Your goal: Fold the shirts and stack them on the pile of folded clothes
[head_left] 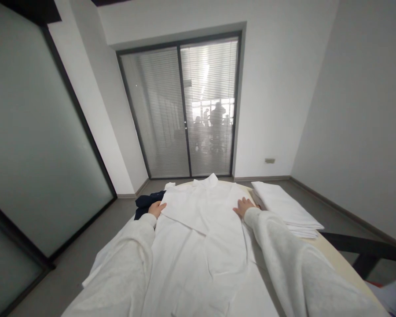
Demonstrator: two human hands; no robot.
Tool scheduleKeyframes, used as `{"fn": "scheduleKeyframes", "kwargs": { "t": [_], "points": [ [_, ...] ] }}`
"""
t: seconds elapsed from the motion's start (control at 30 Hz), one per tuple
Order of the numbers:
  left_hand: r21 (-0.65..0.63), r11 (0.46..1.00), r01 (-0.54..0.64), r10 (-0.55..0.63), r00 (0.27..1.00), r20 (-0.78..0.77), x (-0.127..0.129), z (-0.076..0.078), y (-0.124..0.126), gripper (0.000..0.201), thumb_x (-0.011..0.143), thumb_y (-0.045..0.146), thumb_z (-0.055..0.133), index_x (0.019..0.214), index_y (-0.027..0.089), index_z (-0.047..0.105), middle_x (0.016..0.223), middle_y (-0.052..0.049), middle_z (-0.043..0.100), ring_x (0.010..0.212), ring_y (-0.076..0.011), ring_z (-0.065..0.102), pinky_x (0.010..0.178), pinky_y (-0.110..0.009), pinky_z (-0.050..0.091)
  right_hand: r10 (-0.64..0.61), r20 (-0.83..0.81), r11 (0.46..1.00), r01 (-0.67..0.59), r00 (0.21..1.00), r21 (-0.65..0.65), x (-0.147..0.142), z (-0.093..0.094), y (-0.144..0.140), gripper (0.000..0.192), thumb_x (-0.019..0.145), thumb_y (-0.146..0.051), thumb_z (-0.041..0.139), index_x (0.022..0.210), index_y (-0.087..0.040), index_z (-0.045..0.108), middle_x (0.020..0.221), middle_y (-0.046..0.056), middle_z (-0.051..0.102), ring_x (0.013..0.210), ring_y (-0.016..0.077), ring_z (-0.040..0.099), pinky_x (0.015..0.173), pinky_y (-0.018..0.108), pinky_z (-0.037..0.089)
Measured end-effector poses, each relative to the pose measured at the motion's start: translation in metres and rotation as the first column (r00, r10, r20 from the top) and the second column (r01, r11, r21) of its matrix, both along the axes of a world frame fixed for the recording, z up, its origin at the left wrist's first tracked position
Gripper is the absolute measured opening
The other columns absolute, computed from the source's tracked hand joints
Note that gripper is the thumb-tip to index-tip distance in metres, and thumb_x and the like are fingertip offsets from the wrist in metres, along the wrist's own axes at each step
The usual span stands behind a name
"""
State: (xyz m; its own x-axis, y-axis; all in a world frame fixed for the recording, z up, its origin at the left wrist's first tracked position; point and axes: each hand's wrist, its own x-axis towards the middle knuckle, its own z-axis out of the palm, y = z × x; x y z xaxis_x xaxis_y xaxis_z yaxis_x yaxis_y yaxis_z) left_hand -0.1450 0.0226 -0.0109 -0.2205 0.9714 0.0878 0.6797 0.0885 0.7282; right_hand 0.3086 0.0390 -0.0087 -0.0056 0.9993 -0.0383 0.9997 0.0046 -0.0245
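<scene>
A white collared shirt (203,229) lies spread lengthwise in front of me, its collar at the far end and some creases across its body. My left hand (157,209) is at the shirt's left edge, closed on the fabric with the thumb on top. On the opposite edge rests my right hand (243,207), its fingers slightly apart and laid on the cloth. Just beyond my left hand is a dark navy garment (148,200), partly covered by the shirt.
A stack of folded white cloth (284,207) sits on the right side of the pale table (336,255). A black curved bar (366,246) is beside the table at right. Glass doors with blinds (185,110) stand ahead, and a frosted panel (36,132) at left.
</scene>
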Motion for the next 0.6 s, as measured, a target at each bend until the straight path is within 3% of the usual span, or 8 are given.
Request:
{"fn": "scheduleKeyframes", "kwargs": {
  "t": [0.1,0.2,0.27,0.37,0.43,0.5,0.53,0.6],
  "points": [
    [0.005,1.000,-0.031,0.031,0.999,-0.028,-0.002,-0.005,-0.001,0.027,0.079,0.036,0.052,0.091,0.016,0.065,0.092,-0.005,0.069,0.090,-0.0202,0.063,0.074,-0.025,0.047,-0.030,0.048,0.998,0.033,0.998,-0.061,0.007,-0.010,-0.008,0.064,0.086,-0.053,0.027,0.141,-0.021,0.021,0.149,0.010,0.008,0.135,0.0288,0.006,0.102,0.056,0.012],
    [0.003,0.998,-0.070,0.071,0.996,-0.056,-0.003,-0.001,-0.002,0.023,0.078,0.034,0.052,0.088,0.017,0.064,0.089,-0.005,0.068,0.088,-0.0199,0.062,0.075,-0.026,0.047,0.003,0.081,0.997,0.003,0.997,-0.079,0.013,-0.013,-0.021,0.060,0.087,-0.045,0.030,0.141,-0.022,0.021,0.149,0.008,0.010,0.135,0.0261,0.008,0.103,0.053,0.013],
    [0.056,0.990,-0.133,0.137,0.986,-0.094,-0.001,0.011,-0.006,0.023,0.077,0.031,0.054,0.092,0.016,0.061,0.091,-0.007,0.067,0.087,-0.0191,0.061,0.078,-0.026,0.045,0.020,0.078,0.997,-0.014,0.997,-0.074,0.015,-0.013,-0.030,0.061,0.086,-0.041,0.034,0.141,-0.018,0.022,0.148,0.010,0.016,0.135,0.0252,0.011,0.105,0.050,0.015],
    [0.294,0.947,-0.128,0.203,0.949,-0.240,0.017,0.040,-0.021,0.028,0.073,0.032,0.057,0.096,0.015,0.057,0.095,-0.009,0.063,0.087,-0.0184,0.059,0.080,-0.026,0.044,0.029,0.071,0.999,-0.027,0.997,-0.038,0.016,-0.016,-0.041,0.063,0.087,-0.044,0.029,0.141,-0.014,0.020,0.147,0.011,0.017,0.135,0.0234,0.011,0.107,0.048,0.011],
    [0.298,0.953,0.061,0.041,0.946,-0.322,0.041,0.057,-0.039,0.024,0.075,0.038,0.055,0.085,0.016,0.058,0.086,-0.006,0.063,0.082,-0.0177,0.058,0.078,-0.027,0.044,0.030,0.079,0.999,-0.028,0.996,-0.024,0.016,-0.019,-0.046,0.063,0.088,-0.046,0.025,0.141,-0.012,0.019,0.148,0.009,0.015,0.135,0.0222,0.010,0.108,0.047,0.008],
    [0.039,0.933,0.359,-0.334,0.900,-0.279,0.072,0.066,-0.060,0.033,0.078,0.048,0.048,0.072,0.017,0.059,0.071,-0.002,0.062,0.068,-0.0148,0.058,0.068,-0.024,0.044,0.021,0.078,1.000,-0.021,0.997,-0.010,0.014,-0.022,-0.050,0.064,0.088,-0.048,0.023,0.141,-0.011,0.019,0.148,0.009,0.015,0.136,0.0214,0.010,0.108,0.046,0.007],
    [-0.136,0.863,0.487,-0.505,0.845,-0.177,0.088,0.066,-0.071,0.040,0.080,0.052,0.043,0.068,0.017,0.059,0.065,-0.002,0.061,0.060,-0.0134,0.057,0.061,-0.024,0.044,0.015,0.073,1.000,-0.015,0.997,-0.001,0.014,-0.022,-0.051,0.065,0.088,-0.048,0.023,0.142,-0.011,0.018,0.148,0.009,0.016,0.136,0.0211,0.010,0.108,0.045,0.007],
    [-0.395,0.662,0.637,-0.684,0.729,0.028,0.114,0.060,-0.090,0.048,0.077,0.059,0.042,0.067,0.016,0.060,0.058,-0.001,0.059,0.050,-0.0119,0.054,0.051,-0.022,0.041,0.005,0.064,1.000,-0.006,0.998,0.017,0.013,-0.023,-0.052,0.066,0.089,-0.049,0.022,0.141,-0.010,0.018,0.148,0.010,0.016,0.136,0.0204,0.011,0.109,0.044,0.007]
  ]
}}
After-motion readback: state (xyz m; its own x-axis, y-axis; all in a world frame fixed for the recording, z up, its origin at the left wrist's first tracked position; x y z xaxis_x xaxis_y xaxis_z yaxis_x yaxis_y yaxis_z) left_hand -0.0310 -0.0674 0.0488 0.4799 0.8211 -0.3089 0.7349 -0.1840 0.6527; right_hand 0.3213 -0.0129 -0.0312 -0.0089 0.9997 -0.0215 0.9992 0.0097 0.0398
